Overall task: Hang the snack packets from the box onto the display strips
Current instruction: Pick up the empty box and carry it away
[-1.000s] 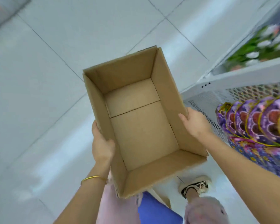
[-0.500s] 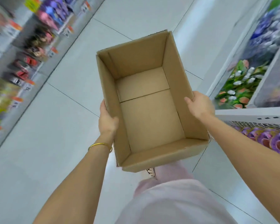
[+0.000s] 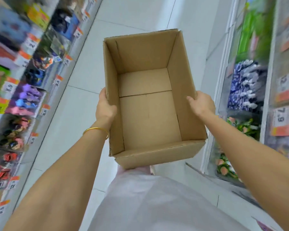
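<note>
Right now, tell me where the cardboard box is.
In the head view the cardboard box sits centre frame, empty, held over the aisle floor, with the left hand gripping its left wall and the right hand its right wall.

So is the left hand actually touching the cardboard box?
Touching. The head view shows the left hand gripping the cardboard box by its left wall, thumb hooked over the rim.

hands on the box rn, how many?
2. The left hand grips the left wall of the box, and the right hand grips the right wall. Each thumb hooks over the rim. The fingers outside the walls are hidden.
</note>
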Tool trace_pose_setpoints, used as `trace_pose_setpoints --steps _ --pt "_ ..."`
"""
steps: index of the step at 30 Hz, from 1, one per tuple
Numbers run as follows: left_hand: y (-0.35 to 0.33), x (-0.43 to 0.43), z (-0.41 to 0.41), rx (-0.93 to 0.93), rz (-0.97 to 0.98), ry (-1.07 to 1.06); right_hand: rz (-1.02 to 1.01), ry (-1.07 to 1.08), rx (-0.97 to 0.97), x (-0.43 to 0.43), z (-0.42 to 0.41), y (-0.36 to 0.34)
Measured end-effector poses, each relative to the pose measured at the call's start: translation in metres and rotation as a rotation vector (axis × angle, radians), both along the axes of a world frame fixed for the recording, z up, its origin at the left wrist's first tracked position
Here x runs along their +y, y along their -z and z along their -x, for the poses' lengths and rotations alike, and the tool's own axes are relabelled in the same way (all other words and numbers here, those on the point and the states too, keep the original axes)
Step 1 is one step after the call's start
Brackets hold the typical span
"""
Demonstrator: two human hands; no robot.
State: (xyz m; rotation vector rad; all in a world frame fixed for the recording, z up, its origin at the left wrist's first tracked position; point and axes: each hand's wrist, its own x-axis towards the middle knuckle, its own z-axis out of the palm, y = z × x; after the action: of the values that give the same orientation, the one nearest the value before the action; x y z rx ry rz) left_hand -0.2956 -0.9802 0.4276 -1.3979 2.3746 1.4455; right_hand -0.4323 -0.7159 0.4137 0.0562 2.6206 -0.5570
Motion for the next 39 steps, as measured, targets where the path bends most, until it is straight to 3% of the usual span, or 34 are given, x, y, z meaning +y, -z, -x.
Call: trace_pose_setpoints --steps 9,18,30,39 --pt "-0.003 -0.117 0.342 0.065 -0.05 0.207 -0.011 0.173 0.068 -0.09 0.291 -0.02" --pt "-0.003 -0.172 0.708 0.075 -0.037 0.413 0.001 0.379 0.072 -0.128 0.596 -0.017" --pt "-0.012 -0.245 1.187 0.119 -0.058 0.406 0.004 0.332 0.134 -0.197 1.071 -0.041" --pt "-0.035 -0.258 1.564 0.101 -0.023 0.515 0.034 0.475 0.119 -0.212 1.419 -0.051"
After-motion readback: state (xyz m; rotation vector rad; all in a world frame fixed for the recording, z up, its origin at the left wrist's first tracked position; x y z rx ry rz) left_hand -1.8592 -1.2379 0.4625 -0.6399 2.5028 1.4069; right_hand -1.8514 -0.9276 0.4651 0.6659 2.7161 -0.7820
